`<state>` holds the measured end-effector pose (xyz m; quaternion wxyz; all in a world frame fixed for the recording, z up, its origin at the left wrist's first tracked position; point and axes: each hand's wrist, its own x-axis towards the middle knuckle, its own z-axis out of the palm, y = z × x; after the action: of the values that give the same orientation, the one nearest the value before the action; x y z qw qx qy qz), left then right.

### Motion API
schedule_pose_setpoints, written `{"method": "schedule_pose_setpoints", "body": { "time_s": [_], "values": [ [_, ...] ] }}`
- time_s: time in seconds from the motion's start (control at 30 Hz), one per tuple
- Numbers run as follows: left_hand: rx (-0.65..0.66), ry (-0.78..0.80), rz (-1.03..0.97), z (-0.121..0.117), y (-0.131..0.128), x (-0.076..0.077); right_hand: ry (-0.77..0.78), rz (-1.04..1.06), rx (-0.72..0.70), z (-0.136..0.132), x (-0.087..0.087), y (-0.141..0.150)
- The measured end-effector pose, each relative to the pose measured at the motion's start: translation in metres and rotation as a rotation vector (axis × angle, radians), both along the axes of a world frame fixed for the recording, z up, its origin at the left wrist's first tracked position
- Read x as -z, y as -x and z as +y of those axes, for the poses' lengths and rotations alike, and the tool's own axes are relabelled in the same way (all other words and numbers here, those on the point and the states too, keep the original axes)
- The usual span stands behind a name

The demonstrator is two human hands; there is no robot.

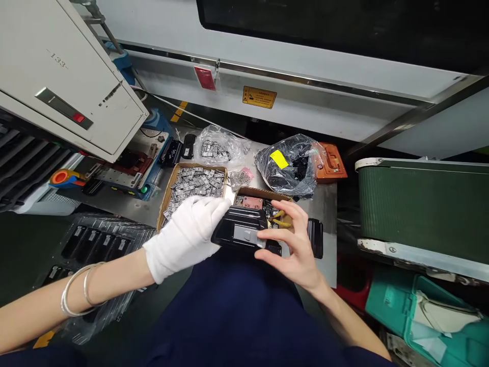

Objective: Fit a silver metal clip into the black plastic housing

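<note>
Hands are meeting at the centre of the frame over the person's lap: the left hand (187, 235) (in a white glove) is gripping the left end of a black plastic housing (241, 230), while the bare right hand (296, 247) is pinching its right end, thumb by the grey metal clip (246, 235). Just above, a cardboard box of metal parts (193, 186) is sitting on the worktop (324, 199).

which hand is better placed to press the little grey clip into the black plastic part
Right: the bare right hand has fingertips on the grey clip, while the gloved left hand steadies the black plastic part.
</note>
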<state>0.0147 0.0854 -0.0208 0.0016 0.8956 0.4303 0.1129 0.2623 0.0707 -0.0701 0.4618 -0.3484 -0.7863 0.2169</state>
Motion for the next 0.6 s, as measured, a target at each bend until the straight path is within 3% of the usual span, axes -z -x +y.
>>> {"method": "schedule_pose_setpoints", "body": {
  "time_s": [0.13,0.23,0.3,0.33,0.4,0.6],
  "values": [
    [0.006,-0.097,-0.019,0.000,0.002,0.003,0.118,0.137,0.097,-0.002,0.017,0.009],
    [0.003,-0.227,0.066,0.004,0.005,0.013,0.553,0.371,0.154,-0.001,0.026,0.022],
    [0.006,-0.265,0.132,0.009,0.008,0.022,0.871,0.463,0.051,0.002,0.030,0.031],
    [0.013,-0.271,0.153,0.011,0.009,0.027,0.958,0.468,-0.006,0.004,0.031,0.035],
    [0.017,-0.279,0.162,0.014,0.012,0.034,0.979,0.444,-0.048,0.007,0.032,0.040],
    [-0.010,-0.276,0.185,0.013,0.013,0.039,0.855,0.376,0.075,0.005,0.039,0.047]
  ]
}}
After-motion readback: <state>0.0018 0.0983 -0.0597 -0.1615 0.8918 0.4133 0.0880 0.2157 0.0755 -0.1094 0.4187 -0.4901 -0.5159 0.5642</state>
